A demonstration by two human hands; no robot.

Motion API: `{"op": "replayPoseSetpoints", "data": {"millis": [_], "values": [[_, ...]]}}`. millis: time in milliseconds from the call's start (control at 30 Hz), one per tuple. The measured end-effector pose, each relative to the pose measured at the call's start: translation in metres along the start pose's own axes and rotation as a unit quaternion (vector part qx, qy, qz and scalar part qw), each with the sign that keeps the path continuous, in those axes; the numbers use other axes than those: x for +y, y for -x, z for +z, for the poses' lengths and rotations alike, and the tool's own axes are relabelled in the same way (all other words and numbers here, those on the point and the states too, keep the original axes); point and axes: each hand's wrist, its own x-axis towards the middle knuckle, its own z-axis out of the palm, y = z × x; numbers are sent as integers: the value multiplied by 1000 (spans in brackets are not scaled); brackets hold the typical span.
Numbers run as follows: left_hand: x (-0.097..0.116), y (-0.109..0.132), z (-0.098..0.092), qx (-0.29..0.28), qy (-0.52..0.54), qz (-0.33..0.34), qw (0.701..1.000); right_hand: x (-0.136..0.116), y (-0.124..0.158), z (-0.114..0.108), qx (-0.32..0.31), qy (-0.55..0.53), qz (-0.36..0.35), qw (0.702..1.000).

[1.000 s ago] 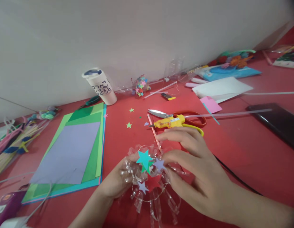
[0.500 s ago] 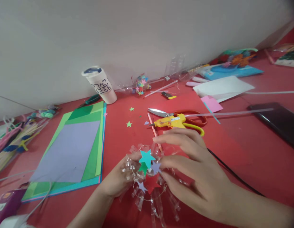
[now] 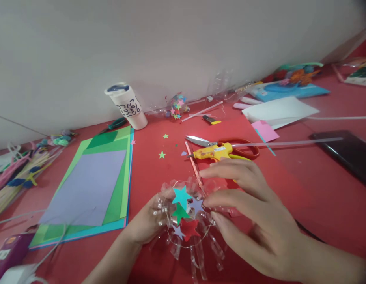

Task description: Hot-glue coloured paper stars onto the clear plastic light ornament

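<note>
My left hand (image 3: pixel 147 221) is wrapped round the far side of a clear plastic ornament (image 3: pixel 197 256) with curled strips and a thin wire ring; its fingertips are hidden behind it. Paper stars sit on the ornament: turquoise (image 3: pixel 182 196), green (image 3: pixel 180 213), red (image 3: pixel 189 229) and two purple, one at the right (image 3: pixel 197 205). My right hand (image 3: pixel 254 209) hovers on the right with fingers spread, a fingertip at the purple star's edge. Beyond it lie a yellow glue gun (image 3: pixel 214 152) with a clear glue stick, red-handled scissors (image 3: pixel 199 141) and a pink patterned pencil-like stick (image 3: pixel 193 162).
Coloured paper sheets (image 3: pixel 85 185) are stacked at left, near a purple box-like object (image 3: pixel 11 252). A white tumbler (image 3: pixel 129 106) and a star-covered ornament (image 3: pixel 178 105) stand by the wall. Loose green stars (image 3: pixel 162 155), a cutter (image 3: pixel 211 119) and a black phone (image 3: pixel 345 154) lie around.
My right hand has drawn slightly right, with its fingers a little farther from the stars. My left hand keeps its hold on the ornament. The whole view has shifted slightly.
</note>
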Motion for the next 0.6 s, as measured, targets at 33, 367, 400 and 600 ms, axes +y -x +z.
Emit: {"op": "replayPoseSetpoints", "data": {"millis": [33, 367, 400, 600], "values": [[1, 0, -1, 20, -13, 2, 1000, 0, 0, -1, 8, -9, 0, 1000], [-1, -1, -9, -32, -28, 59, 997, 8, 1, -2, -40, 15, -2, 999], [-1, 0, -9, -28, -26, 59, 997, 8, 0, -2, -40, 14, 2, 999], [1, 3, -5, -23, 8, 33, 999, 6, -3, -4, -40, -15, 9, 999]]}}
